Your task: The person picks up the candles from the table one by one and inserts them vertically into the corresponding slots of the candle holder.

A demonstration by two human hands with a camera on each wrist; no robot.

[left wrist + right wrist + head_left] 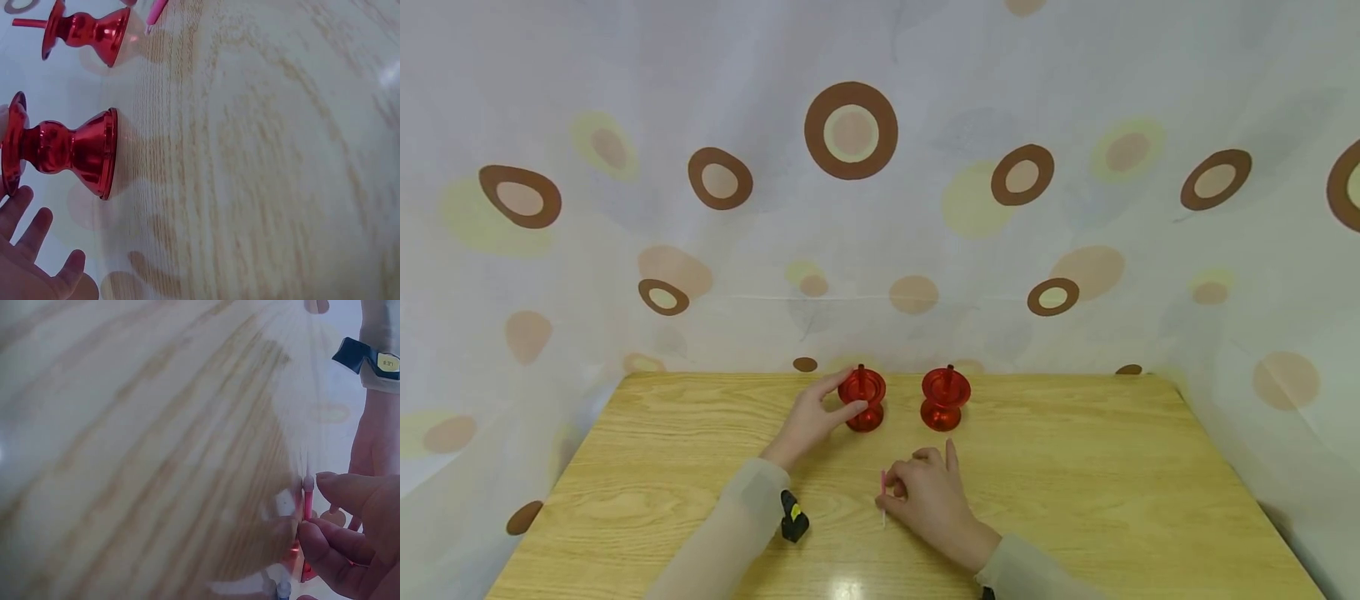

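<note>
Near the back edge of the table stand two shiny red candle holders, each with a round dish, a waisted foot and an upright red stick in the middle. My left hand point(815, 419) holds the dish of the left candle holder point(865, 414) between thumb and fingers; the other fingers spread beside it in the left wrist view. The right candle holder point(942, 414) stands apart from both hands. Closer to me, my right hand point(931, 496) pinches a thin pink stick point(883, 483) with a pale, pointed end, upright between thumb and fingertips.
The wood-grain table point(1075, 500) meets a white cloth point(925, 208) with brown and yellow circles at the back and sides. A black wrist strap point(793, 518) sits at the left cuff. A small blue and white thing point(283, 590) shows low in the right wrist view.
</note>
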